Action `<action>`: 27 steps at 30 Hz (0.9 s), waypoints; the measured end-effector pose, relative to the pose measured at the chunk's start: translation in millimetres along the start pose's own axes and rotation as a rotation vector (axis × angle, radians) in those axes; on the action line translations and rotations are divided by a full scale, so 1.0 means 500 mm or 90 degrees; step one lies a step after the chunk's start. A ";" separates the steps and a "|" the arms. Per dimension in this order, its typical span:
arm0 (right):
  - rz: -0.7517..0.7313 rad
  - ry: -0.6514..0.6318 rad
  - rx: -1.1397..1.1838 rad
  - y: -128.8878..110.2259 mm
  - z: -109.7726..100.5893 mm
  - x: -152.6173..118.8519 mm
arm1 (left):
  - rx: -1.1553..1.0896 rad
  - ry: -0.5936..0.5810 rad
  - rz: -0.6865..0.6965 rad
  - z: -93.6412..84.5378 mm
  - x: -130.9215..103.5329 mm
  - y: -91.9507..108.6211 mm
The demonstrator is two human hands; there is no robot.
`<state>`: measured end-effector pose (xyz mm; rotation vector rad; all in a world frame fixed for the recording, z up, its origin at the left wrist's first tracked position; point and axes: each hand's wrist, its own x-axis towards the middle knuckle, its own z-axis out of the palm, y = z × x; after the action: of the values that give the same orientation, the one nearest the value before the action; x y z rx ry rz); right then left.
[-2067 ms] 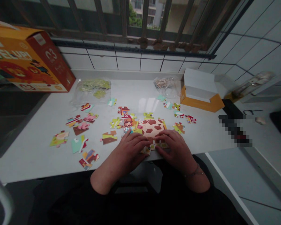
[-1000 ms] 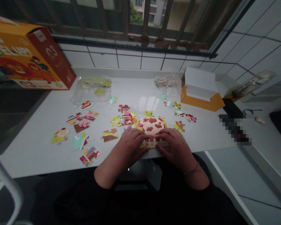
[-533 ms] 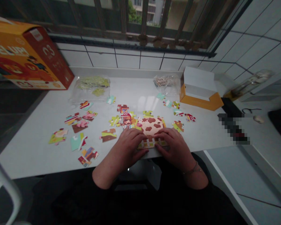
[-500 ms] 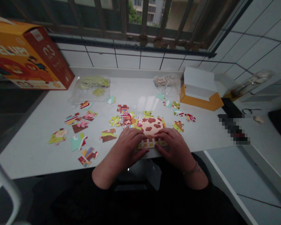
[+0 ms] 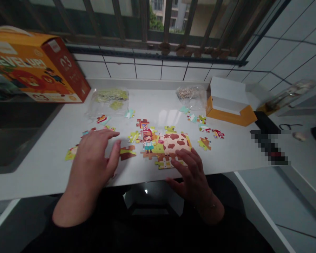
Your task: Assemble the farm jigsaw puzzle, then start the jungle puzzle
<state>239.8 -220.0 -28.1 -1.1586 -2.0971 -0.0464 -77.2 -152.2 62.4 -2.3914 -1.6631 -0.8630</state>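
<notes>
A partly joined jigsaw puzzle point(image 5: 177, 141) lies near the front edge of the white table, showing a spotted cow, a farmer and a white fence. Over its lower right corner is my right hand point(image 5: 191, 172), fingers apart and holding nothing; whether the fingertips touch it I cannot tell. My left hand point(image 5: 94, 158) hovers at the left above loose puzzle pieces, thumb and fingers spread, and hides several of them. Just right of its thumb lies a brown and green piece point(image 5: 128, 152). A yellow-green piece point(image 5: 204, 143) sits to the right of the puzzle.
At the back left stands a big orange box point(image 5: 39, 66). A plastic bag with green pieces point(image 5: 110, 96) and another clear bag point(image 5: 192, 95) lie along the wall, beside an open yellow box point(image 5: 230, 114). More loose pieces point(image 5: 192, 117) are scattered at the back right.
My left hand has left the puzzle and moved left over the loose pieces, uncovering the farmer. My right hand has lifted off slightly and opened at the puzzle's lower right. The view has shifted a little.
</notes>
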 end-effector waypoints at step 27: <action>0.008 -0.086 0.007 -0.018 0.032 0.026 | -0.071 -0.410 -0.054 -0.018 -0.072 -0.056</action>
<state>219.4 -210.3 -29.2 -1.1976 -2.2042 0.0512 -114.2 -174.6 45.4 -2.8949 -1.9602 -0.1840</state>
